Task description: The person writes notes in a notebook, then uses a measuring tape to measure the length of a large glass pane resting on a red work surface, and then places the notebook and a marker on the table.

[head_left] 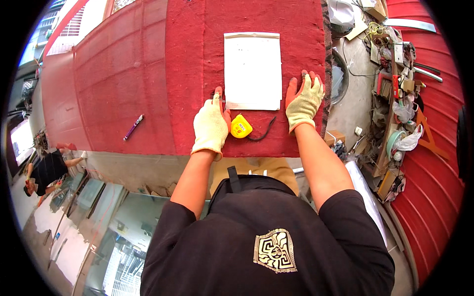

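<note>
A white paper pad (253, 71) lies on the red cloth-covered table (185, 59) in front of me. My left hand (211, 123), in a pale yellow work glove with red fingertips, rests at the pad's lower left corner, fingers stretched forward. Close beside its thumb sits a yellow tape measure (241, 127) with a black wrist strap (267, 129) curling to the right. My right hand (305, 98), gloved alike, lies flat on the cloth just right of the pad with its fingers apart. Neither hand holds anything that I can see.
A purple pen (133, 127) lies on the table at the left. Beyond the right edge stand a round tub (338, 79) and a shelf crowded with tools, bags and cables (395, 108). Glass panels (106, 202) lean at the lower left, near another person (48, 170).
</note>
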Available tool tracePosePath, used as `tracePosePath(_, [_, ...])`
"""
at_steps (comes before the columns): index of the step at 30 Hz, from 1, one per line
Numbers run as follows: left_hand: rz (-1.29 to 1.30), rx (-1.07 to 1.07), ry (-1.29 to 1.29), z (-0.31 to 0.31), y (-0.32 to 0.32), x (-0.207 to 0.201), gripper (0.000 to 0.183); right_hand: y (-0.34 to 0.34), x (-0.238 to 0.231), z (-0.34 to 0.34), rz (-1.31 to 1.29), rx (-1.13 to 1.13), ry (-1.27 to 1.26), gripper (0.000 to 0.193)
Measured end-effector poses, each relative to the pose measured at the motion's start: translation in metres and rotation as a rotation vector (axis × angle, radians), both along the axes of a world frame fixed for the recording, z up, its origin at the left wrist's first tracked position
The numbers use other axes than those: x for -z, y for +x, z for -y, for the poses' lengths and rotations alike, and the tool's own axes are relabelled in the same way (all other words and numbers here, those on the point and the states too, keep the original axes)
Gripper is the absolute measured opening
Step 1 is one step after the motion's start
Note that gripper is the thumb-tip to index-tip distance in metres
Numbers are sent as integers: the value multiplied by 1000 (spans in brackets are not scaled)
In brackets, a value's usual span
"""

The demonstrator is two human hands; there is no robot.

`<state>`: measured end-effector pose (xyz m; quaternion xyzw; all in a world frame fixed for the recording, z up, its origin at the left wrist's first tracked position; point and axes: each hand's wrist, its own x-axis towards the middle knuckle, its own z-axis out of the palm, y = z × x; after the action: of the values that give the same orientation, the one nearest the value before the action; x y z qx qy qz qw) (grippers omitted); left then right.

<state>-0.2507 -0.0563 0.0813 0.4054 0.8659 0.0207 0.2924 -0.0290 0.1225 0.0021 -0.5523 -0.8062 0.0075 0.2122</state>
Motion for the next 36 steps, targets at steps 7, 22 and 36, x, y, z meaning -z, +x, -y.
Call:
tracePosePath(7, [-7, -175, 55, 35, -23, -25, 64, 5, 1, 1, 28, 14, -3, 46])
tracePosePath(22, [-1, -237, 260, 7, -16, 9, 65, -1, 2, 4, 40, 29, 6, 43])
tracePosePath(36, [-501, -325, 369, 158, -196, 13, 59, 5, 2, 2, 31, 25, 22, 43])
